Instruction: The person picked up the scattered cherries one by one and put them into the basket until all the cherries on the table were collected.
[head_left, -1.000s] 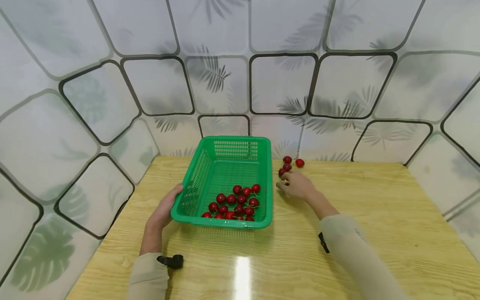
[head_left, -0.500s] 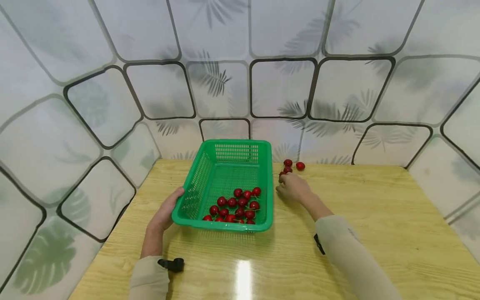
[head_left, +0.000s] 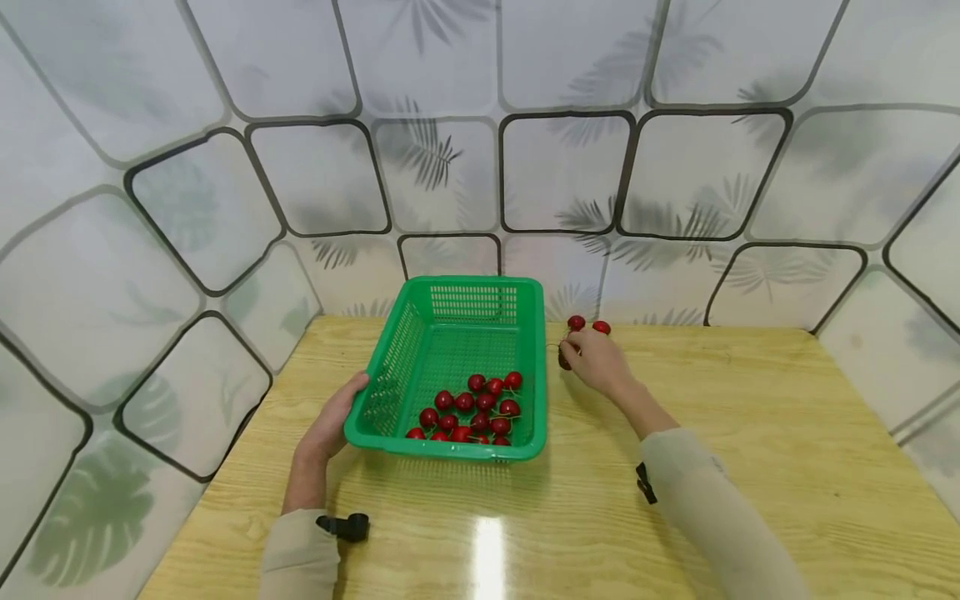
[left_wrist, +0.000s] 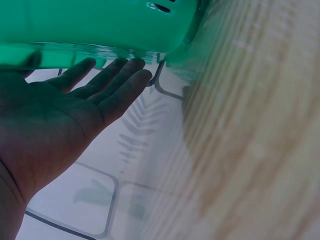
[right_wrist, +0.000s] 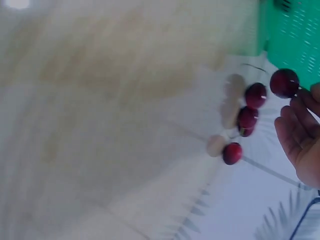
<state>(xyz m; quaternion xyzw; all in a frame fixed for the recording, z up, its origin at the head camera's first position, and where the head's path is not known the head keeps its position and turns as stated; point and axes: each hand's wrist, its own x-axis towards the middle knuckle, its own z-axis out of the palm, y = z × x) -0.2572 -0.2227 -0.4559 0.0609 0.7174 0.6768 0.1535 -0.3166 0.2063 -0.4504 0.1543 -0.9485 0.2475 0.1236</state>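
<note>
At its left side, my left hand (head_left: 330,421) holds a green plastic basket (head_left: 446,451), thumb at the rim. In the left wrist view its fingers (left_wrist: 122,95) stretch out fairly straight beside and below the basket's edge. Several red cherries (head_left: 465,403) with stems are gathered in the near part of the basket. Right of it, my right hand (head_left: 597,360) pinches a dark red cherry (right_wrist: 284,83) by the stem between thumb and fingertips. Several loose cherries lie close by on the table, among them a dark one (right_wrist: 255,95) and a brighter one (right_wrist: 232,153).
The wood-grain table (head_left: 750,450) meets a patterned wall covering (head_left: 562,167) just behind the basket and loose cherries. A bright light reflection (head_left: 489,554) shows on the table's near part. Black wrist straps sit on both sleeves.
My right hand reached down to the loose cherries and has now taken one by its stem. The left hand and basket have hardly moved.
</note>
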